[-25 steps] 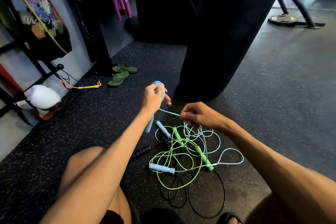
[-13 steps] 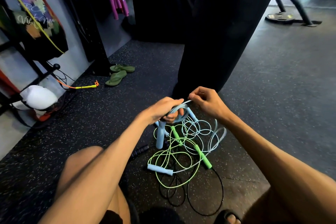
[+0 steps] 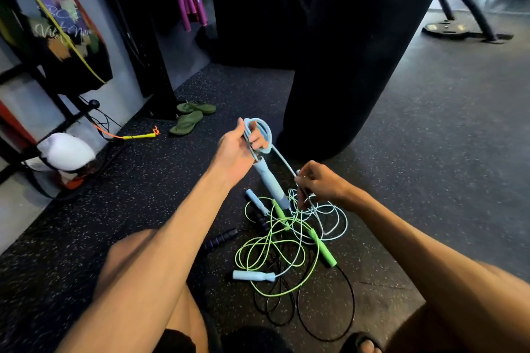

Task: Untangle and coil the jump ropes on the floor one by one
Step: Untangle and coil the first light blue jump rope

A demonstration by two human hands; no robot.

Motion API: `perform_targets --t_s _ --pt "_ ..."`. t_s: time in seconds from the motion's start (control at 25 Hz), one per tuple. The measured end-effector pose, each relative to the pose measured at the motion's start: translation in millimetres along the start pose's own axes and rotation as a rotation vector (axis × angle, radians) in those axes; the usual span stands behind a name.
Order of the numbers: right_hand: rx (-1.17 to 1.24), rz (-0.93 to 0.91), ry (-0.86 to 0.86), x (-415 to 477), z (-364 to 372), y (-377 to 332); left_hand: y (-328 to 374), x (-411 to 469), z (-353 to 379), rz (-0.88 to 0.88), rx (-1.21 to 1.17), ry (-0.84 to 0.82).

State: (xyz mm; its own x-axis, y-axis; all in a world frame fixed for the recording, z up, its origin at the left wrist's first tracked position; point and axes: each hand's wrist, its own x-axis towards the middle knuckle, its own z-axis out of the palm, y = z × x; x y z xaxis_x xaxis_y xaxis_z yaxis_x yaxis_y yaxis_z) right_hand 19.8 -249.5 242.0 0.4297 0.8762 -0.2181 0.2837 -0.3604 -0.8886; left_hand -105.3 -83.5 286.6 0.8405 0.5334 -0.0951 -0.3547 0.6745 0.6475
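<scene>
Several jump ropes lie tangled on the black rubber floor: a light blue rope [image 3: 332, 223], a green rope [image 3: 275, 255] with green handles [image 3: 322, 248], and a black rope [image 3: 324, 321] with dark handles [image 3: 219, 238]. My left hand [image 3: 238, 152] grips a small coil of the light blue rope, and one blue handle [image 3: 269, 182] hangs down from it. My right hand [image 3: 321, 185] pinches the same blue cord just above the pile. Two more blue handles rest on the floor: a lower blue handle [image 3: 253, 276] and an upper blue handle [image 3: 256, 200].
A black punching bag [image 3: 352, 51] hangs just beyond the pile. Green flip-flops [image 3: 190, 117] and a yellow-handled rope [image 3: 137, 136] lie at the left by a black rack [image 3: 137, 37]. A white bundle [image 3: 64, 152] sits far left. My bare knees frame the bottom.
My left hand has risen with the blue coil, which has gained a loop. My right hand has moved down and right along the blue cord towards the pile.
</scene>
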Motion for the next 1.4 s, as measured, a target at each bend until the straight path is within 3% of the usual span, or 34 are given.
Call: perform_targets --t_s 0.16,0.32,0.44,0.56,0.64,0.8,1.08,1.28,1.4 --pt "-0.088 0.094 -0.24 -9 5 -3 3 8 -7 0.194 0.077 0.211" --pt "-0.071 0.058 -0.281 -12 9 -8 -4 7 -15 0.353 0.599 0.336" --pt "-0.14 -0.114 -0.154 -9 4 -18 -12 7 -18 0.364 0.982 0.27" --pt "-0.185 -0.246 -0.015 -6 -5 -24 -20 4 -22 0.222 1.381 0.141" --pt "-0.202 -0.341 0.08 -4 -11 -24 -24 -2 -19 0.08 1.451 0.021" --pt "-0.248 -0.412 0.264 1 -20 -21 -28 -9 -9 -0.216 1.285 -0.172" --pt "-0.105 -0.301 0.37 7 -23 -12 -21 -12 -1 -0.397 0.721 -0.325" --pt "0.074 -0.135 0.207 2 -11 -11 -13 -10 1 -0.303 0.278 -0.284" --pt "0.011 -0.091 0.073 0 -3 -7 -10 -7 2 -0.161 0.141 -0.173"
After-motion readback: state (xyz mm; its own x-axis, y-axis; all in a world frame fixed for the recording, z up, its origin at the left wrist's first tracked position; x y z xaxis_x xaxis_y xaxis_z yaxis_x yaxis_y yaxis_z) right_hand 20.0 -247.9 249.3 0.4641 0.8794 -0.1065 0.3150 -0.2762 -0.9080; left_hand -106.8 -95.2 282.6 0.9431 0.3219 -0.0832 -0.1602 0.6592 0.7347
